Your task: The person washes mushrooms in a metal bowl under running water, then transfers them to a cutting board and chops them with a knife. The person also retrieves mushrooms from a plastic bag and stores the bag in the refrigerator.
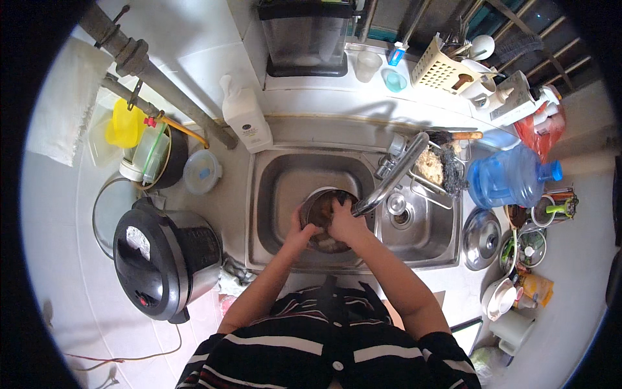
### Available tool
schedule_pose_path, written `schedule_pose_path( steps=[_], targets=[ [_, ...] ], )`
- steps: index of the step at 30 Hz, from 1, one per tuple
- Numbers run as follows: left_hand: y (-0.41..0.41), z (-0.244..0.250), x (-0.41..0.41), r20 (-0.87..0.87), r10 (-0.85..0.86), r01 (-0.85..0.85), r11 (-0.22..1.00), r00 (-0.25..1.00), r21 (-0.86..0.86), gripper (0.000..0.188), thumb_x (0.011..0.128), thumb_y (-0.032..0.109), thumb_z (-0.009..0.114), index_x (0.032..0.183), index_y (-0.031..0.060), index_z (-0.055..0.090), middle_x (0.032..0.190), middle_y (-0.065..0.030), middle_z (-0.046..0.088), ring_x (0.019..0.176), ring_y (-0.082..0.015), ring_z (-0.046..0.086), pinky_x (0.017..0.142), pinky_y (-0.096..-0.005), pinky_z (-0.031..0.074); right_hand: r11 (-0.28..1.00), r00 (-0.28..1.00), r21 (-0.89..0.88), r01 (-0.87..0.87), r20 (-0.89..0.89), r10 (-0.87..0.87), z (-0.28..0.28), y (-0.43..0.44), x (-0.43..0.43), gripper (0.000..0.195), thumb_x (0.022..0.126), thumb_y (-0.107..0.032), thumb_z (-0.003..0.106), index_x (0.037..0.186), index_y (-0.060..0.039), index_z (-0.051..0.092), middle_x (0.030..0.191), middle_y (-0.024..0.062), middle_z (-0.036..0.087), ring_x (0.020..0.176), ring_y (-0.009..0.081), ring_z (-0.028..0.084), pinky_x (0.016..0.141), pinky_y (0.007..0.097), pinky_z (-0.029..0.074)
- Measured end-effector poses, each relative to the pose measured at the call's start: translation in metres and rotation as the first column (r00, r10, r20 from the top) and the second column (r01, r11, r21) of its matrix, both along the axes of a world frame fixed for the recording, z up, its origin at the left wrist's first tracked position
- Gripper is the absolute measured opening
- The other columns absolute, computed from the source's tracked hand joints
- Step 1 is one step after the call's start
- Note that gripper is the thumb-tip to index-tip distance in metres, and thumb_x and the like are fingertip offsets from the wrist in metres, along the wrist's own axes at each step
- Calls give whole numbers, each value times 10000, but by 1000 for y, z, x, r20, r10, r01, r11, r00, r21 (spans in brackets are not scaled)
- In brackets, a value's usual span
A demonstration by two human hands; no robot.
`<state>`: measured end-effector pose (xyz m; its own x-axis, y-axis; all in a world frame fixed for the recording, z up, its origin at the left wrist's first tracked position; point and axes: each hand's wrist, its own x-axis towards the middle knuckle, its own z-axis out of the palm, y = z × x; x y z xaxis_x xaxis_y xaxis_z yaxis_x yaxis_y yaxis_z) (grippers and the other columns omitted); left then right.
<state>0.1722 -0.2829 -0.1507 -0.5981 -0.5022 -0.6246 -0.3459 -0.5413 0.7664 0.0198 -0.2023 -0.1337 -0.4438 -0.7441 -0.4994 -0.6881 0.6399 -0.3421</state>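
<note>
A round metal pot or bowl [316, 197] is in the larger basin [279, 187] of a stainless-steel double sink. Brownish liquid fills much of it, with pale pieces showing near its lower side. My left hand [302, 234] grips the vessel's left rim, thumb over the edge. Over the right side, my right hand [347, 223] reaches in with its fingers pointing down into the liquid. Its fingertips are partly hidden, so whether they hold anything is unclear. The chrome faucet [396, 172] curves across from the right, its spout end just beside my right hand.
On the left stand an electric pressure cooker [165, 262], a round lidded container [201, 171] and a white plastic jug [248, 119]. A wire rack with scrubbers [440, 167], a blue water bottle [508, 177] and a metal lid [481, 239] are at the right.
</note>
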Motion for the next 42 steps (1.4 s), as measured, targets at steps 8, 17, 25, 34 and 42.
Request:
schedule_pose_path(
  steps=[8, 17, 25, 34, 42],
  targets=[
    [-11, -38, 13, -67, 3, -16, 980, 998, -200, 862, 758, 176, 628, 1518, 181, 221, 1310, -134, 515, 1118, -249, 538, 665, -370, 517, 987, 986, -37, -155, 48, 157, -9, -9, 10, 737, 742, -356, 716, 1368, -65, 459, 1350, 289, 482, 1221, 450, 524, 1015, 497, 451],
    [-12, -2, 16, -11, 83, -83, 996, 997, -44, 840, 773, 210, 588, 1513, 232, 193, 1351, -140, 474, 1092, -254, 540, 699, -374, 518, 905, 977, -369, -211, -59, 204, 47, 0, 32, 542, 774, -218, 692, 1268, -68, 526, 1229, 251, 533, 1112, 400, 572, 873, 486, 530],
    [-12, -21, 20, -91, 54, -64, 992, 994, -110, 825, 781, 215, 575, 1514, 225, 197, 1424, -118, 407, 1178, -294, 509, 687, -392, 565, 955, 995, -294, 51, -72, -75, 27, 19, -2, 730, 762, -301, 666, 1386, -13, 421, 1273, 234, 524, 1113, 408, 590, 944, 457, 494],
    [-5, 18, 5, 31, 87, -83, 990, 996, -117, 834, 748, 160, 624, 1489, 116, 242, 1306, -167, 489, 1131, -275, 519, 971, -349, 431, 983, 981, -94, 158, 127, -146, -12, 2, -2, 844, 759, -408, 694, 1408, 26, 374, 1311, 289, 502, 1193, 455, 531, 1015, 484, 437],
    [-9, 9, 4, -133, 141, -166, 966, 981, -198, 820, 739, 103, 606, 1480, 79, 257, 1362, -156, 445, 1216, -264, 466, 1017, -353, 398, 982, 945, -83, 172, 295, -140, -30, -13, -5, 961, 770, -476, 689, 1442, 78, 280, 1340, 401, 422, 1302, 514, 413, 1108, 504, 347]
  ],
)
